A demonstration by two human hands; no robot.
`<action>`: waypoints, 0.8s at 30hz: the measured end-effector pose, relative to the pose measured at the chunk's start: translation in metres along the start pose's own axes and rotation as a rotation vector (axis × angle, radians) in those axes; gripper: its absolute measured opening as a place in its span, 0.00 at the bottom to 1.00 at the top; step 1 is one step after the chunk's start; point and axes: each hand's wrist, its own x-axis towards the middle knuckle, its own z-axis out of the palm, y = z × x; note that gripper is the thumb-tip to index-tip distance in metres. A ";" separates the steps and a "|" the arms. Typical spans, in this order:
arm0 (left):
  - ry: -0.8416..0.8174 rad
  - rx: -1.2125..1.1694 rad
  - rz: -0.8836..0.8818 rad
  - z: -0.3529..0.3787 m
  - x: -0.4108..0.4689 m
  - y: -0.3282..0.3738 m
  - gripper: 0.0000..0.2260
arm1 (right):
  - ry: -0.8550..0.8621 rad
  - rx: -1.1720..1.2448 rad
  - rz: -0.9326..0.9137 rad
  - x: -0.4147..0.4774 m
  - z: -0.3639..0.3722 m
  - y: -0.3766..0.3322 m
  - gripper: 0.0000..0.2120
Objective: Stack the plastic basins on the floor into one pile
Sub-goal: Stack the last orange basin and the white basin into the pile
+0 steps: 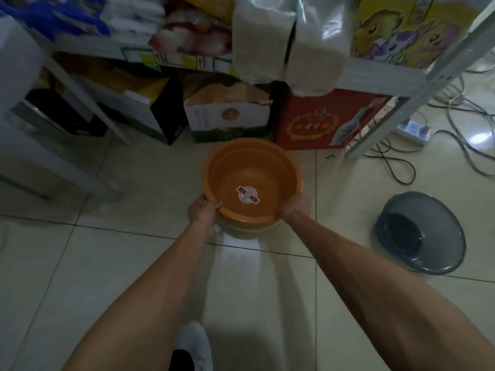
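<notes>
An orange plastic basin (pixel 251 172) with a round sticker on its bottom is held in front of me, above the tiled floor. My left hand (pixel 203 211) grips its near rim on the left, and my right hand (pixel 296 208) grips the near rim on the right. A paler basin (pixel 246 232) shows just beneath the orange one, nested under it. A grey basin (pixel 423 231) lies alone on the floor to the right, tilted on its side.
A metal shelf rack (pixel 380 76) loaded with bags and boxes stands just behind the basins. Cardboard boxes (pixel 316 124) sit under it. A power strip (pixel 413 131) and loose cables lie at right. My white shoe (pixel 194 344) is below.
</notes>
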 end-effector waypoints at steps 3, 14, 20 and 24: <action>0.029 0.025 -0.025 0.006 0.010 -0.027 0.19 | 0.015 0.016 0.054 0.004 0.024 0.012 0.09; 0.180 0.008 -0.051 0.014 -0.025 -0.056 0.18 | 0.042 0.153 0.123 -0.021 0.031 0.043 0.09; 0.202 0.079 -0.084 0.004 -0.094 -0.116 0.18 | -0.007 0.273 0.373 -0.066 0.038 0.114 0.15; 0.226 0.279 -0.069 0.013 -0.105 -0.122 0.23 | -0.203 0.115 0.338 -0.075 0.011 0.129 0.26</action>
